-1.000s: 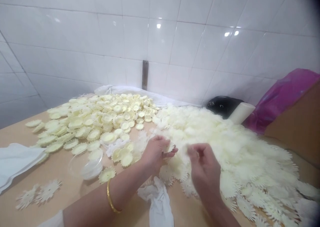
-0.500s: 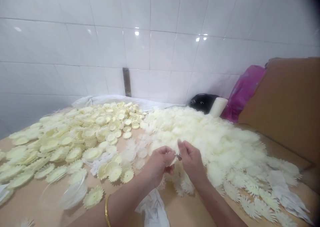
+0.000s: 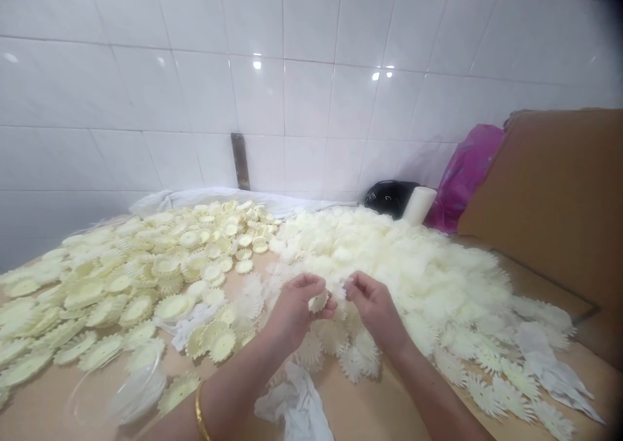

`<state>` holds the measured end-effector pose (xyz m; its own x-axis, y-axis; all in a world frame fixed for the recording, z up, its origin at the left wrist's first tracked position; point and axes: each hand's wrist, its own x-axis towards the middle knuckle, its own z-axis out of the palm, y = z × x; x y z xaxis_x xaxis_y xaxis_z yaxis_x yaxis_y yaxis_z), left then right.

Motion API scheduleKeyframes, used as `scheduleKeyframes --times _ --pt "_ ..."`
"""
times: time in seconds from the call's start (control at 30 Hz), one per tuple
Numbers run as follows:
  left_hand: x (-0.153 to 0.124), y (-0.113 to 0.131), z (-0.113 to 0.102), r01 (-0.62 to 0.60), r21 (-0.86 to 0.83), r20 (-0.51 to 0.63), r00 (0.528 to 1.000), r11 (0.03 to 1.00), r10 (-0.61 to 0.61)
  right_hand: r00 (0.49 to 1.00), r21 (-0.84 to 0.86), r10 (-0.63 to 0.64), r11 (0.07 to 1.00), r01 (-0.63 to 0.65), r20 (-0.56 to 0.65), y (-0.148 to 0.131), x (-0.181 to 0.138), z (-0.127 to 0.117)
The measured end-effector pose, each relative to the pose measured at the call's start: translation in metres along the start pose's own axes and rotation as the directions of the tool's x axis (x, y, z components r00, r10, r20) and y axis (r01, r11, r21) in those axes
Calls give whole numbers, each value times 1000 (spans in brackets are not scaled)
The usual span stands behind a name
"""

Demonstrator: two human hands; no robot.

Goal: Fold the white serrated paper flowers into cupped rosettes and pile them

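My left hand (image 3: 299, 305) holds a small pale-yellow disc with a toothed edge (image 3: 318, 302) between thumb and curled fingers. Just to the right, my right hand (image 3: 370, 301) is closed in a pinch, and a whitish bit shows at its fingertips; what it is I cannot make out. The two hands are a short gap apart. Beneath and behind them lies a heap of thin, pale, toothed petal sheets (image 3: 360, 357). On the left spreads a large pile of thicker yellow toothed discs (image 3: 121, 285), some stacked.
A white crumpled cloth (image 3: 299, 402) lies in front of me, and a clear plastic coil (image 3: 139, 389) at the left. Toward the back right stand a white roll (image 3: 419, 206), a black bag (image 3: 389, 198), a magenta bag (image 3: 467, 175) and a cardboard box (image 3: 549, 227). A tiled wall (image 3: 306, 97) rises behind.
My hands have moved apart slightly. The small shiny piece seen between them no longer shows, and the disc in my left hand is more visible. The view has shifted a little to the right.
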<state>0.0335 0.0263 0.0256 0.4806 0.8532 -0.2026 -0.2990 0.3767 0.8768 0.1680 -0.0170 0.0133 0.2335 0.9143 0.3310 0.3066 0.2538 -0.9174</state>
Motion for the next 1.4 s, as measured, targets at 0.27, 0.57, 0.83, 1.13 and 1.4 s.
scheduleKeyframes --times 0.27,0.57,0.83,1.13,1.4 --pt "2 9 -4 188 117 -1 982 975 -189 975 -49 -54 997 66 216 -8 1 -9" --pt "0 -4 0 94 89 -27 995 992 -92 976 66 -44 997 30 213 -8 -1 -4" --pt "1 -6 0 65 64 -68 996 996 -61 991 45 -2 999 -4 132 -9 -2 -2" --pt "2 -8 0 52 -63 -71 996 997 -56 983 93 -21 996 5 181 -11 -1 -1" --pt "4 -2 -6 126 -129 -3 992 984 -128 988 228 56 970 -87 141 -17 -1 -8"
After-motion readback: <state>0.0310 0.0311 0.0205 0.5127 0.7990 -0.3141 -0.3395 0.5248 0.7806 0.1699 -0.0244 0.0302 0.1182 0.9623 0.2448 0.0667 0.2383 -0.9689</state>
